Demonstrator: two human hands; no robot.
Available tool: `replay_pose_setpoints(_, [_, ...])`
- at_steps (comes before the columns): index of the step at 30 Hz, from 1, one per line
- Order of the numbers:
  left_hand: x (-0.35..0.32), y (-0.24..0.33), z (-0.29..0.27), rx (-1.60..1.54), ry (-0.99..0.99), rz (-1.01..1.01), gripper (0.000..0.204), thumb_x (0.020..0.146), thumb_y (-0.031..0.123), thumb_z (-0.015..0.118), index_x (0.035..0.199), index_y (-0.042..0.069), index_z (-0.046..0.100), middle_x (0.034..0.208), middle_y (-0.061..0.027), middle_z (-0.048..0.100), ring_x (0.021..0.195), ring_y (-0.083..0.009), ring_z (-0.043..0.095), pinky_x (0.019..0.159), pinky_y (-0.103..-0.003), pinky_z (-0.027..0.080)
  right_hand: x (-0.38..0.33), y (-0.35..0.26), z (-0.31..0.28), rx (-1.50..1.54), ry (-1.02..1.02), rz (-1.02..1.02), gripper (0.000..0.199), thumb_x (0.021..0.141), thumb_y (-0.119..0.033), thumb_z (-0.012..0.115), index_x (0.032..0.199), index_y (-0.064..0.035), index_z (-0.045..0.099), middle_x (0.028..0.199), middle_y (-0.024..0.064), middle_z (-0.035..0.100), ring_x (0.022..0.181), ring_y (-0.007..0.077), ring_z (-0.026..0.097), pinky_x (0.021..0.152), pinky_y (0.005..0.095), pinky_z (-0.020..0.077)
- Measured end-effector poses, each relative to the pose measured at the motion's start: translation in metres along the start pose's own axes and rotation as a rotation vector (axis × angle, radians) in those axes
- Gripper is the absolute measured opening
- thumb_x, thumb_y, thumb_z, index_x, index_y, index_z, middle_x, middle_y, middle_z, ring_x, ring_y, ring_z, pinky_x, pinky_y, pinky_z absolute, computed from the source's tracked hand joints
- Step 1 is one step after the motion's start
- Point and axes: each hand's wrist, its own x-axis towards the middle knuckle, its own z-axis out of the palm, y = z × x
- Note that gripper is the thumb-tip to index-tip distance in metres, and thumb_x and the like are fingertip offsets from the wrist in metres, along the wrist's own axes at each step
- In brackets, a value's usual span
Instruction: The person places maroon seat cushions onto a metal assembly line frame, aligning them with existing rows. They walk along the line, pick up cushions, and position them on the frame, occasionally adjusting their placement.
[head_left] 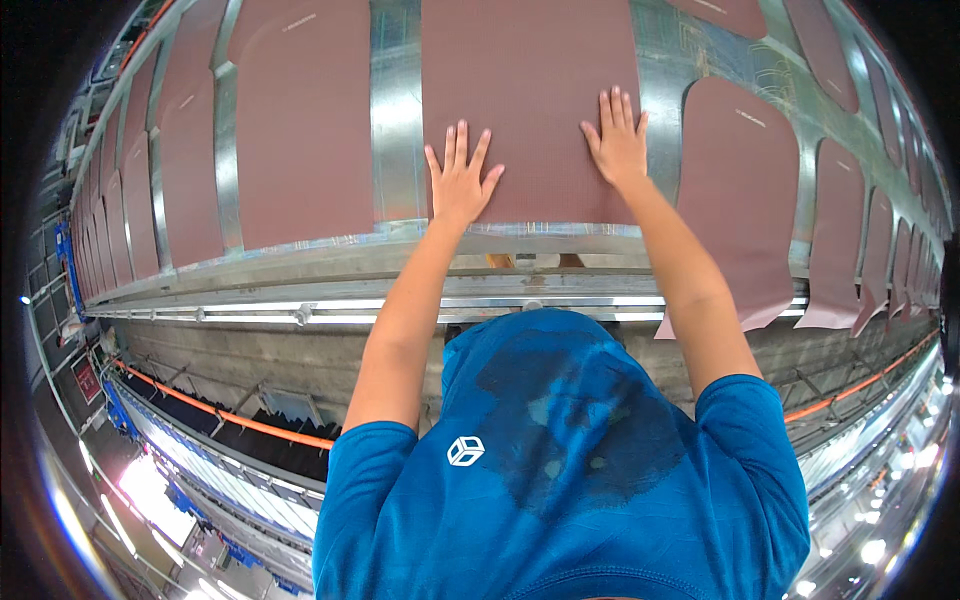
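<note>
A wide brownish-mauve sheet (530, 110) of thin, flexible material lies flat on the long metal table (398, 110) in front of me. My left hand (463, 178) rests flat near its left edge, fingers spread. Near the right edge, my right hand (617, 140) presses flat with its fingers stretched out and the thumb apart. Both palms are down, and neither hand grips anything. The sheet's near edge lies by the table's near edge.
Another mauve sheet (305, 130) lies to the left, with several more beyond. On the right, a round-cornered sheet (742, 190) hangs over the near edge. A metal rail (380, 308) runs along the table front. Behind me is an orange bar (230, 412).
</note>
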Motion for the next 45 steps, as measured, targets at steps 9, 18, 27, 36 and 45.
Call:
replay_pose_setpoints(9, [-0.084,0.013,-0.001,0.043,0.008,-0.089,0.067,0.096,0.057,0.041,0.153,0.023,0.029,0.16,-0.0165,0.019,0.147,-0.0361,0.017,0.114,-0.065,0.006,-0.144,-0.023,-0.011,0.117,-0.053,0.067,0.069,0.1,-0.05,0.036,0.155,-0.0109,0.02,0.162,0.0106,0.012,0.15,0.028,0.011,0.12,0.0495,0.0093])
replay_pose_setpoints(18, [-0.121,-0.034,-0.019,-0.086,-0.056,-0.02,0.065,0.098,0.049,0.046,0.154,0.021,0.029,0.161,-0.0178,0.016,0.149,-0.0361,0.014,0.117,-0.056,0.013,-0.24,-0.043,-0.04,0.641,0.044,0.19,0.048,0.092,-0.03,0.062,0.134,-0.0076,0.053,0.151,0.0192,0.036,0.142,0.0333,0.032,0.116,0.0448,0.0274])
replay_pose_setpoints(27, [-0.183,0.072,-0.087,-0.619,-0.465,-0.012,0.043,0.093,0.044,0.058,0.117,0.01,0.067,0.128,-0.012,0.058,0.123,-0.0321,0.05,0.108,-0.056,0.026,-0.381,0.088,-0.103,0.664,0.675,0.953,0.027,0.088,-0.002,0.061,0.115,-0.0016,0.062,0.113,0.0123,0.063,0.102,0.0242,0.061,0.086,0.0361,0.051])
replay_pose_setpoints(36, [-0.147,0.308,-0.031,-0.36,-0.323,0.059,0.041,0.09,0.048,0.061,0.092,0.009,0.073,0.099,-0.0049,0.058,0.105,-0.0253,0.053,0.097,-0.046,0.032,-0.422,0.332,-0.037,1.113,0.703,1.64,0.053,0.084,-0.03,0.076,0.125,-0.0028,0.056,0.109,0.0063,0.063,0.103,0.0221,0.059,0.093,0.0392,0.046])
replay_pose_setpoints(45, [-0.144,0.374,-0.022,-1.346,-0.535,-0.59,0.032,0.091,0.029,0.069,0.108,0.002,0.064,0.087,0.0001,0.064,0.078,-0.0099,0.058,0.076,-0.027,0.045,-0.44,0.4,-0.148,1.441,-0.27,0.941,0.026,0.089,-0.027,0.07,0.103,-0.0063,0.064,0.096,0.0,0.063,0.089,0.0105,0.058,0.083,0.0297,0.0492])
